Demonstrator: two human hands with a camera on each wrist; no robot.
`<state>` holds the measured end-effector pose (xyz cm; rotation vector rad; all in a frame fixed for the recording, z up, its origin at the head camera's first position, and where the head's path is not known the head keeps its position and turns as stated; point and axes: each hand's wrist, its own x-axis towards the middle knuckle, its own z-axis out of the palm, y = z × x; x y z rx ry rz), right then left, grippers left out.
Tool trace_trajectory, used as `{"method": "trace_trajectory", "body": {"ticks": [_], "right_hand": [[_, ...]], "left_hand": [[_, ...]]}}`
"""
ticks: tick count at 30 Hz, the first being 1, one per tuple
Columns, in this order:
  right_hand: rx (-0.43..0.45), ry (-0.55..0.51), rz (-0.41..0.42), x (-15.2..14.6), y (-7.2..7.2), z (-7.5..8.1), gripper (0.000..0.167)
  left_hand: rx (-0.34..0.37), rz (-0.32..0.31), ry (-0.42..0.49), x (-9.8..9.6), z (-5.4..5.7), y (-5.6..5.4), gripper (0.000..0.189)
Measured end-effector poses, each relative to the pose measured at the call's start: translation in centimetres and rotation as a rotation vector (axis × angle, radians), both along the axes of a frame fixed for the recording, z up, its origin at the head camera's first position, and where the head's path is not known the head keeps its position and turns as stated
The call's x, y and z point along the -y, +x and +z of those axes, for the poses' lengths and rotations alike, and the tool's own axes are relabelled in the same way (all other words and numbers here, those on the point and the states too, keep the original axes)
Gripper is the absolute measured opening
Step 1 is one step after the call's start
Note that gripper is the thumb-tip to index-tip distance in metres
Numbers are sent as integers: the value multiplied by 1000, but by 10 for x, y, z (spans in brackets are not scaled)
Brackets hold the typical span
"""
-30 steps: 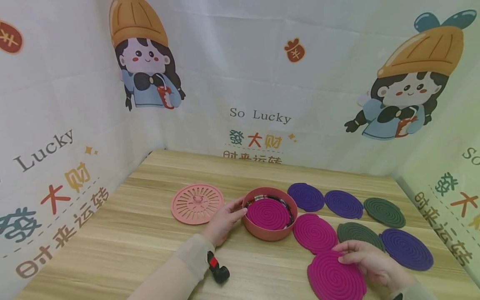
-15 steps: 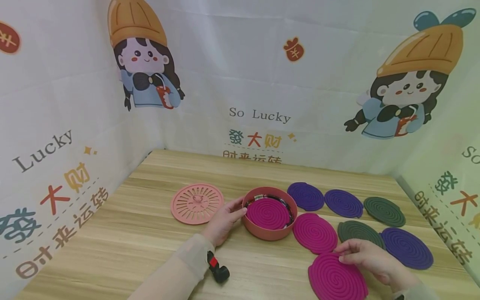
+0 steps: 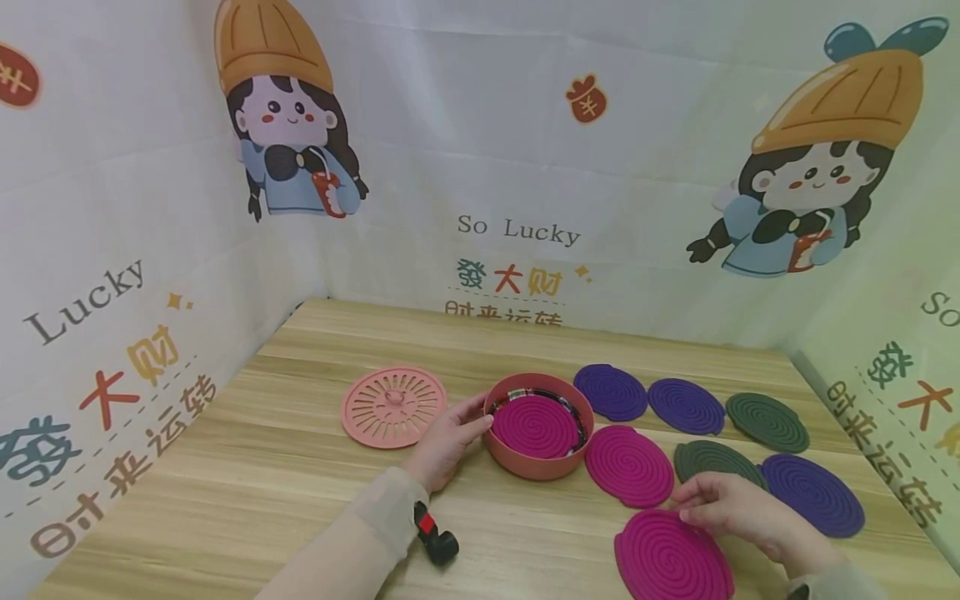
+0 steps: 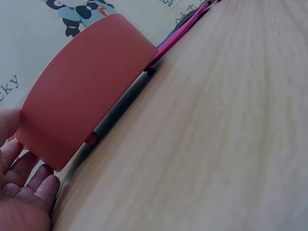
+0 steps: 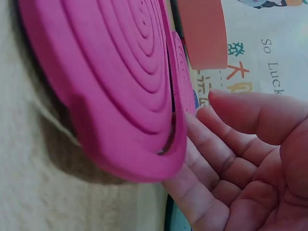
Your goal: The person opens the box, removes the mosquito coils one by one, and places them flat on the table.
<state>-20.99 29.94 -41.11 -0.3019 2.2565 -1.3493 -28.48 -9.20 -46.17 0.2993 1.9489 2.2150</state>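
Observation:
My left hand [image 3: 444, 446] holds the left side of a round terracotta mosquito coil holder [image 3: 538, 469], its thumb at the rim and its fingers against the wall. Inside the holder lies a magenta mosquito coil [image 3: 534, 427], with a dark ring of printed packaging showing around it. At the front right, my right hand [image 3: 738, 512] is beside the far edge of another magenta coil [image 3: 671, 557]. In the right wrist view, the thumb [image 5: 255, 115] stands apart from this coil [image 5: 115, 96], while the fingers extend loosely behind its end.
A slotted pink lid [image 3: 393, 408] lies left of the holder. Right of it are a third magenta coil [image 3: 628, 467], several purple coils [image 3: 813, 496] and two green ones [image 3: 768, 422]. Printed cloth [image 3: 420, 150] walls off the wooden table's back and sides.
My right hand has shifted slightly up and away from the near magenta coil's edge, which stays almost in place. The left hand and the holder have not visibly moved.

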Motion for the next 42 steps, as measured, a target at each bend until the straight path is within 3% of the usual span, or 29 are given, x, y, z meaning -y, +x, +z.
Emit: {"method": "trace_trajectory", "body": {"ticks": [13,26,33,42], "right_hand": [[-20,61,33,6,-9,18,31],[-145,-43,-46,54,-40,49,40],[-167,-148,-67,79,-63,49,36],[-141,-266,-167,117,-86,40,41]], "left_hand": [[11,12,0,0,-1,-1,49],[3,9,-4,-1,-2,-3,48],[-4,5,-14,0,-1,-1,48],[0,11,-2,0,-3,-3,48]]}}
